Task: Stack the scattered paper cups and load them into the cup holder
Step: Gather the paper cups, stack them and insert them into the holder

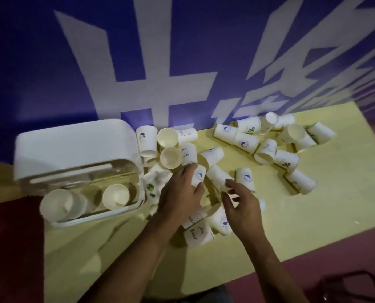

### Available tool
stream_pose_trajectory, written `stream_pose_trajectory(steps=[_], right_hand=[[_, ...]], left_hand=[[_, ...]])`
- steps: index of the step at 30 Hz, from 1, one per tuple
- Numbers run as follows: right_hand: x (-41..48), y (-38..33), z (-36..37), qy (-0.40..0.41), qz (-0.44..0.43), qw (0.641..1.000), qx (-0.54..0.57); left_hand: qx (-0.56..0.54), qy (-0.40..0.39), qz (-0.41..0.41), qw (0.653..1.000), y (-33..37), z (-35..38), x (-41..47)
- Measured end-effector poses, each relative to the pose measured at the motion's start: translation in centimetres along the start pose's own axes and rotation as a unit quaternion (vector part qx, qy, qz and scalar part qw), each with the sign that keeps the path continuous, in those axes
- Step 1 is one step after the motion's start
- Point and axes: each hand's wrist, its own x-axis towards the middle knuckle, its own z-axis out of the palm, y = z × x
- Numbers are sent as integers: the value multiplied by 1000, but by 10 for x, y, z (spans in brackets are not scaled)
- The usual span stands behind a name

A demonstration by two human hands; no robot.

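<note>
White paper cups (pixel 267 147) are strewn over the yellow counter (pixel 313 215) in two heaps; the cup holder (pixel 77 149) is laid at the left, with cups (pixel 115 196) seen inside its clear part; one cup with a blue mark (pixel 199 176) is clasped by the left hand (pixel 180 197); the right hand (pixel 241 202) is held half-spread, empty, just above the near heap.

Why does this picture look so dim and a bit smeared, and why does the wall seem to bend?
Head view: the light is low, with dark corners. The left hand, the right hand and the paper cups look soft from blur. The wide lens bows the blue wall and the yellow table. The clear cup holder shows faint reflections.
</note>
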Motion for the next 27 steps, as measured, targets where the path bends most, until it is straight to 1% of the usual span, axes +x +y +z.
stream_pose_trajectory(steps=[4,8,12,17,20,25,27], right_hand=[[18,26,-33,-11,-1,1000,-11],[42,55,-60,-27,31,999,9],[70,84,-83,-34,46,998,19],[105,111,-103,-49,56,997,-2],[124,122,-107,-56,48,997,-25],[152,131,-107,-62,32,997,-27],[163,132,-106,-59,18,998,-22]], left_hand=[[36,-17,1,999,33,34,44],[66,-30,-3,997,64,66,88],[113,-27,25,993,85,98,132],[214,-37,38,976,78,126,180],[269,-52,68,959,72,136,203],[335,-56,113,934,65,147,240],[357,-59,115,925,61,151,248]])
